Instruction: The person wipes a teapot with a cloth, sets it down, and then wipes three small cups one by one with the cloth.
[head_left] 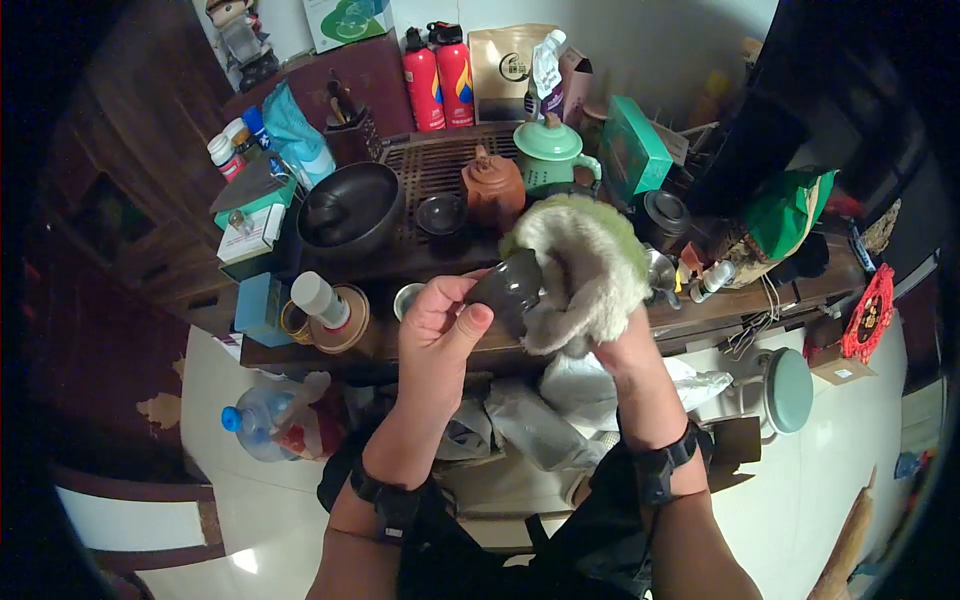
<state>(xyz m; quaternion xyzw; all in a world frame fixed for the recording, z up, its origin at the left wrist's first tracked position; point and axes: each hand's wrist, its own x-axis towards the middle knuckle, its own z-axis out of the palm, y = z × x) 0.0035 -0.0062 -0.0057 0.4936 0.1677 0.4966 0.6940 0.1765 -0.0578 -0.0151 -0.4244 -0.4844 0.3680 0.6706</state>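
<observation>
Left hand [438, 322] grips small dark glazed cup [508, 288] by its wall, likely slick and fragile; right hand [622, 347], at three o'clock, clutches fluffy cream cloth [585, 268].

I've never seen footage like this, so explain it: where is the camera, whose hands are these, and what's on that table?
No machine here: one camera sits on a person's head, looking down at that person's own hands. The round, bent edges come from its wide lens. The left hand grips a small dark cup; the right hand holds a fluffy green and cream cloth against it. Behind them a dark wooden table carries a brown clay teapot, a pale green teapot, a large dark bowl and two red canisters.
</observation>
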